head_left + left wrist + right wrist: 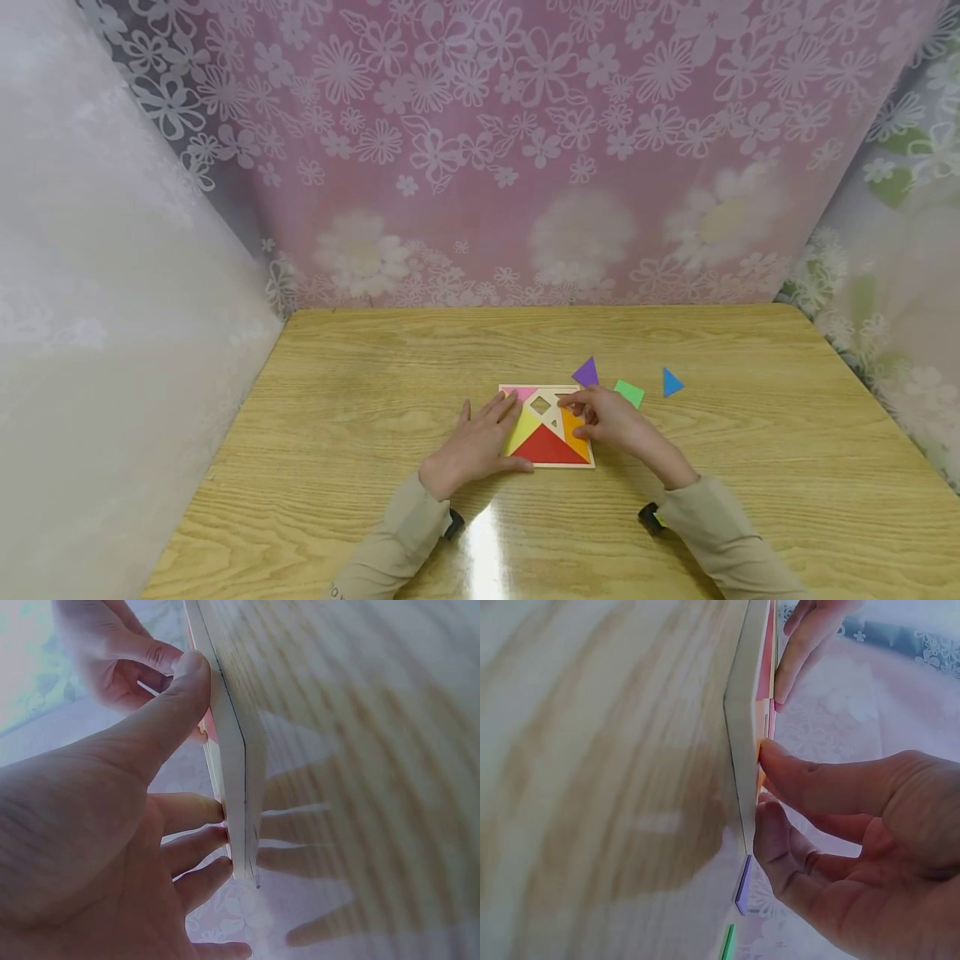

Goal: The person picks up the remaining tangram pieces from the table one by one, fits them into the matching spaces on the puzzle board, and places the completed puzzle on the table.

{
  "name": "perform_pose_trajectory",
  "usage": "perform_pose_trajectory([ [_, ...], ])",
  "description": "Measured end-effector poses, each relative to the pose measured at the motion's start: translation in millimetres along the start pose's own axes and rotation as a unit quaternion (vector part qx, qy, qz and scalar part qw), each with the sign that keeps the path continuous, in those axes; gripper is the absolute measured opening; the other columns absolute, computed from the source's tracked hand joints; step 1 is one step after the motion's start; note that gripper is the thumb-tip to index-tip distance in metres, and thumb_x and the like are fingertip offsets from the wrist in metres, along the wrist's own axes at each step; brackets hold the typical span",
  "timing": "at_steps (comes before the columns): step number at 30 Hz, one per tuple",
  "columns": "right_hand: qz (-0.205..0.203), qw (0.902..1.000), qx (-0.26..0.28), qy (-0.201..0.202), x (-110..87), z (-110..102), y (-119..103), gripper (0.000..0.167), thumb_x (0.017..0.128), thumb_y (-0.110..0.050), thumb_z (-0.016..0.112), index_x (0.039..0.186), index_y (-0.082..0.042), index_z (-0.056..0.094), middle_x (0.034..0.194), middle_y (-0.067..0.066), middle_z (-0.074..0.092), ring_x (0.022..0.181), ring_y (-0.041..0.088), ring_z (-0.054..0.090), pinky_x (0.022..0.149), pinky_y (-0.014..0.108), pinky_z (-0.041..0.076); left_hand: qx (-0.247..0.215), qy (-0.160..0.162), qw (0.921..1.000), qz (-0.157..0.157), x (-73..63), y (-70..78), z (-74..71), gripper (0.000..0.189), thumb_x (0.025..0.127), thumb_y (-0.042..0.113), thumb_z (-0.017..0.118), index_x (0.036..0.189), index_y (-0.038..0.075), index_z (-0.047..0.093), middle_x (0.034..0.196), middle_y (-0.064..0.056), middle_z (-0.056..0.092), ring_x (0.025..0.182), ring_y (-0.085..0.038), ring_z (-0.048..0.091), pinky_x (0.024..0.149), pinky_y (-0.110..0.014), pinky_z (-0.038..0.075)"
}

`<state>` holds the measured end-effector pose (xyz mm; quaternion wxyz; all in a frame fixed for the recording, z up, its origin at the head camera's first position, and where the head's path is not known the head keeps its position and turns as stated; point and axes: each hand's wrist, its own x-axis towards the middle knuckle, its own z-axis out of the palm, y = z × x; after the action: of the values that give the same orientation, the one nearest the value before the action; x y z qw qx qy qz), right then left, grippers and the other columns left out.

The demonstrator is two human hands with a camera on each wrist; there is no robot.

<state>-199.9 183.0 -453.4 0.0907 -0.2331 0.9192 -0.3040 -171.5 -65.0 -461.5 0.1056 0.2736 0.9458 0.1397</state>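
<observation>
A tangram board (pixel 558 466) with a pale wooden frame lies flat on the table. My left hand (pixel 476 442) rests on its left side, fingers spread over the pink piece (pixel 522 391) and yellow triangle (pixel 523 432), thumb at the near edge. A red triangle (pixel 550 447) fills the near part of the board. At the right side, my right hand (pixel 617 423) pinches an orange piece (pixel 572 422) between thumb and fingers, low against the board. The right wrist view shows the right thumb (pixel 810 776) at the orange edge, fingertips close by the frame.
Just beyond the board's far right corner lie a purple triangle (pixel 587 372), a green square (pixel 630 392) and a blue triangle (pixel 672 382). A flowered curtain (pixel 525 208) hangs behind the wooden table (pixel 360 367), with pale curtains at both sides.
</observation>
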Motion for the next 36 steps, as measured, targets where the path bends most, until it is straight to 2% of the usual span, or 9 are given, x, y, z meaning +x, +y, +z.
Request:
perform_pose_trajectory([
  [6, -0.007, 0.9996, -0.020, 0.018, -0.8, -1, -1, 0.036, 0.085, 0.002, 0.078, 0.119, 0.003, 0.069, 0.090, 0.008, 0.062, 0.072, 0.013, 0.056, 0.065, 0.026, 0.048, 0.001, 0.001, 1.0000, 0.000, -0.6, 0.0, -0.1, 0.097, 0.089, 0.059, 0.069, 0.160, 0.006, 0.030, 0.168, -0.007, 0.021, 0.155, -0.026, 0.019, 0.118, -0.068, 0.018],
  [10, 0.009, 0.9986, -0.012, 0.052, -0.7, -2, -3, 0.020, 0.090, -0.002, 0.074, 0.110, -0.003, 0.072, 0.085, 0.003, 0.064, 0.071, 0.012, 0.058, 0.063, 0.026, 0.048, -0.002, 0.000, 1.0000, 0.002, -1.3, -0.1, 0.1, 0.096, 0.090, 0.058, 0.068, 0.160, 0.005, 0.029, 0.168, -0.007, 0.021, 0.155, -0.026, 0.019, 0.118, -0.067, 0.017],
  [14, 0.024, 0.9965, -0.006, 0.080, 0.6, -3, -5, 0.007, 0.094, -0.007, 0.070, 0.100, -0.008, 0.074, 0.089, 0.003, 0.070, 0.072, 0.014, 0.062, 0.061, 0.026, 0.050, -0.005, 0.001, 1.0000, 0.004, -2.2, -0.1, 0.0, 0.096, 0.090, 0.057, 0.069, 0.159, 0.004, 0.029, 0.168, -0.008, 0.021, 0.155, -0.026, 0.019, 0.118, -0.068, 0.017],
  [21, 0.028, 0.9913, -0.017, 0.128, 1.8, -9, 1, 0.007, 0.095, -0.010, 0.070, 0.099, -0.006, 0.075, 0.088, 0.004, 0.072, 0.073, 0.018, 0.063, 0.059, 0.026, 0.048, -0.004, 0.013, 0.9999, 0.009, -2.3, -0.6, 1.4, 0.095, 0.089, 0.055, 0.071, 0.158, 0.002, 0.032, 0.167, -0.010, 0.024, 0.154, -0.028, 0.022, 0.117, -0.068, 0.020],
  [26, 0.028, 0.9842, -0.060, 0.164, -1.6, -20, 13, 0.012, 0.093, -0.004, 0.071, 0.104, 0.000, 0.073, 0.096, 0.013, 0.069, 0.078, 0.028, 0.065, 0.063, 0.035, 0.054, -0.003, 0.013, 0.9998, 0.012, -2.1, -0.6, 1.6, 0.095, 0.089, 0.055, 0.071, 0.158, 0.002, 0.032, 0.167, -0.010, 0.024, 0.154, -0.028, 0.022, 0.117, -0.068, 0.020],
  [30, 0.058, 0.9808, -0.097, 0.159, -5.9, -31, 22, 0.021, 0.093, -0.006, 0.072, 0.112, 0.003, 0.071, 0.106, 0.022, 0.066, 0.089, 0.037, 0.065, 0.073, 0.047, 0.056, -0.002, 0.010, 0.9999, 0.011, -1.9, -0.4, 1.6, 0.096, 0.089, 0.056, 0.070, 0.159, 0.003, 0.031, 0.168, -0.009, 0.023, 0.155, -0.027, 0.021, 0.117, -0.069, 0.019],
  [36, 0.101, 0.9783, -0.145, 0.108, -10.2, -40, 35, 0.034, 0.090, -0.013, 0.076, 0.117, 0.007, 0.069, 0.108, 0.025, 0.063, 0.092, 0.040, 0.064, 0.080, 0.053, 0.054, 0.000, 0.008, 0.9999, 0.007, -1.9, 0.2, 0.8, 0.096, 0.089, 0.057, 0.070, 0.159, 0.004, 0.031, 0.168, -0.008, 0.022, 0.155, -0.026, 0.020, 0.117, -0.068, 0.018],
])
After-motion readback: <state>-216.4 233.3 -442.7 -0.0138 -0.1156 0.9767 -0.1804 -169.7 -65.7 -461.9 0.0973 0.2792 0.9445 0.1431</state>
